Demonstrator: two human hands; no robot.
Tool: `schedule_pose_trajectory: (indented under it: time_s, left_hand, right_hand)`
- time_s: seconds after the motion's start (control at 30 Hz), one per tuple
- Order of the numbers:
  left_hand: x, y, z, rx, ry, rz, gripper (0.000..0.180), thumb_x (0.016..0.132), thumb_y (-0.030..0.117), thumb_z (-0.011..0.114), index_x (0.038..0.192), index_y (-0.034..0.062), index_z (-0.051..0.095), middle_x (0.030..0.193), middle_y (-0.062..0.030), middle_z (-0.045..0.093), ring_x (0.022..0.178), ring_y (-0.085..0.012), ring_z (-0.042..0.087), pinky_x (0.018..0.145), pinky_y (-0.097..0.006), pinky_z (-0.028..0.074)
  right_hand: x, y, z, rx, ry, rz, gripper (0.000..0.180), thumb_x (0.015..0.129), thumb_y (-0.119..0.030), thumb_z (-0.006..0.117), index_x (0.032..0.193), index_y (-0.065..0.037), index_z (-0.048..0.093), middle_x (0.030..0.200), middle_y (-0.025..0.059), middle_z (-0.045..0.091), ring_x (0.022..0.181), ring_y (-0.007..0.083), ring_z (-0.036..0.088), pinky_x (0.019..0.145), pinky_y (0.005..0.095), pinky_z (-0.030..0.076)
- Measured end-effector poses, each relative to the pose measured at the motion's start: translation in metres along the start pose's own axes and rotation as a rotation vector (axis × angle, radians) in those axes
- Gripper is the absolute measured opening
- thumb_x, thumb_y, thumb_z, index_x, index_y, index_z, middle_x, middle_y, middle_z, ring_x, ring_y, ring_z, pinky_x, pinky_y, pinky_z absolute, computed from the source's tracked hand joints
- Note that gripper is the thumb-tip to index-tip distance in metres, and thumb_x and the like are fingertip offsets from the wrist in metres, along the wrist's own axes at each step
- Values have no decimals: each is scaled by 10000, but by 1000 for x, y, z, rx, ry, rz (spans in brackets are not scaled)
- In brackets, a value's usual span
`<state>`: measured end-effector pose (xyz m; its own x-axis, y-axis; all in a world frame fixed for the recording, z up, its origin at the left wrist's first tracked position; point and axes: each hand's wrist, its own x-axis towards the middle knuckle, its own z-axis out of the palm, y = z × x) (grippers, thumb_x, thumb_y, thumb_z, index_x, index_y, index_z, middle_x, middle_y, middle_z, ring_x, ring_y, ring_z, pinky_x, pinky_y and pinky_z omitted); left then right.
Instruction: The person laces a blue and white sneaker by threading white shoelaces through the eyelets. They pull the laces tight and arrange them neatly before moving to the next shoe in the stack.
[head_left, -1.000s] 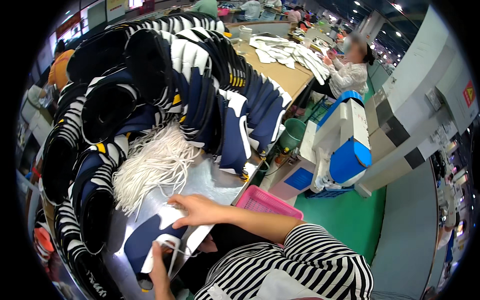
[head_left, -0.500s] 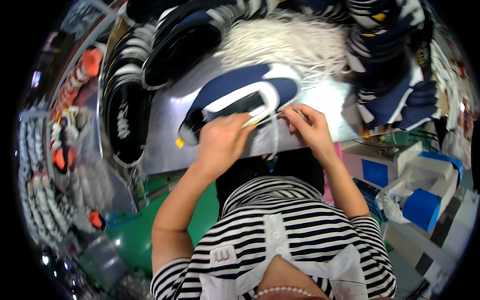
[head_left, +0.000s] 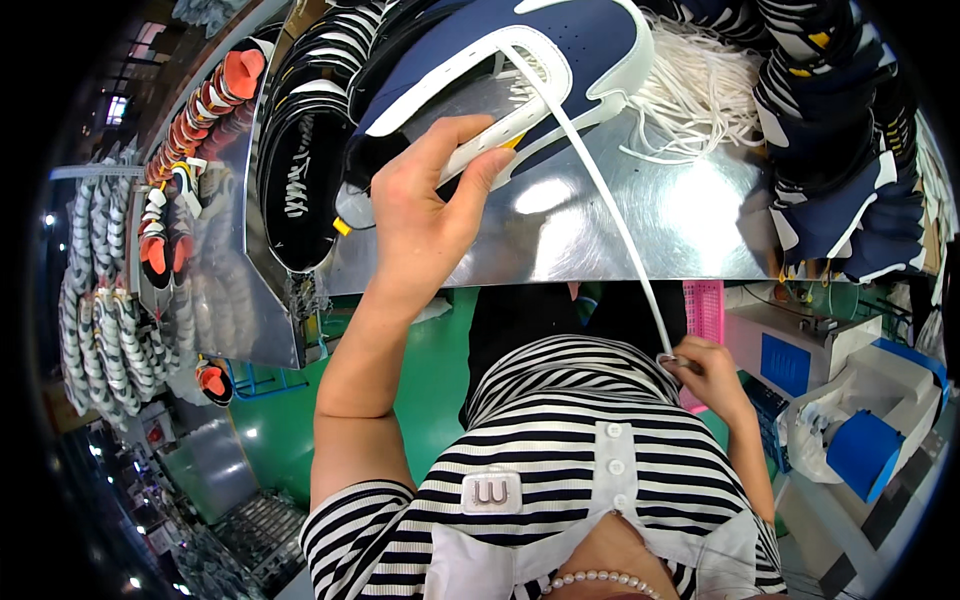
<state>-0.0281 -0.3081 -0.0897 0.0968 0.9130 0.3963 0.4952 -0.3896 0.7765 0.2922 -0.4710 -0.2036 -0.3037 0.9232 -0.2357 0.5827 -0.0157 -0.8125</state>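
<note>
My left hand (head_left: 432, 205) pinches the near eyelet edge of a navy and white shoe upper (head_left: 592, 38), raised and tilted above the metal table. A white shoelace (head_left: 610, 195) comes out of an eyelet at the throat's front end and runs straight and taut toward me. Its other end is in my right hand (head_left: 712, 378), closed beside my waist, lower right of the table edge. A yellow tab (head_left: 342, 228) shows at the upper's heel. The fingers of my left hand that reach inside the upper are hidden.
The metal table (head_left: 560, 245) carries a heap of loose white laces (head_left: 695, 95). Stacked navy uppers (head_left: 830, 200) stand at its right, with dark nested uppers (head_left: 300, 190) at the left. A pink basket (head_left: 704, 312) and a white and blue machine (head_left: 850, 420) are at lower right.
My right hand has moved from the upper down and right to my waist, drawing the lace out long. The upper has been lifted and tipped up by my left hand.
</note>
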Motion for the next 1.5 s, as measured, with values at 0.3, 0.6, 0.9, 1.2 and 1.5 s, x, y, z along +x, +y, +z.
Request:
schedule_pose_trajectory:
  time_s: [0.3,0.6,0.9,1.2,1.5]
  left_hand:
    - [-29,-33,36,367,-544,4,227,899,218,657,1073,71,661,870,-127,672,818,-331,653,717,-419,507]
    - [-6,-2,52,482,-633,40,228,947,233,607,1048,48,692,866,-141,667,801,-337,647,723,-421,493]
    - [0,-23,84,531,-639,-155,392,910,422,638,746,68,680,572,-108,574,556,-318,573,554,-404,433]
    - [1,-28,89,646,-600,-104,511,939,493,563,642,87,656,540,-111,579,548,-330,593,541,-430,444]
    - [-7,-39,76,205,-618,-31,255,884,292,687,843,41,706,708,-133,656,666,-330,641,608,-434,482]
  right_hand:
    - [105,-72,-13,512,317,-154,176,866,-99,727,1017,-8,717,885,45,699,792,83,613,684,223,477]
    - [188,-80,-26,310,327,-370,239,827,-110,753,1044,-25,700,848,108,727,697,144,666,645,267,508]
    - [183,-60,-20,266,548,-210,315,918,-214,676,1135,-12,573,909,141,695,796,261,680,693,320,517]
    - [135,-51,2,423,268,-180,175,915,-137,645,941,30,597,805,160,709,735,269,718,651,347,528]
    - [144,-55,-6,143,184,-92,169,890,-139,647,914,9,569,721,164,678,699,347,683,651,423,519]
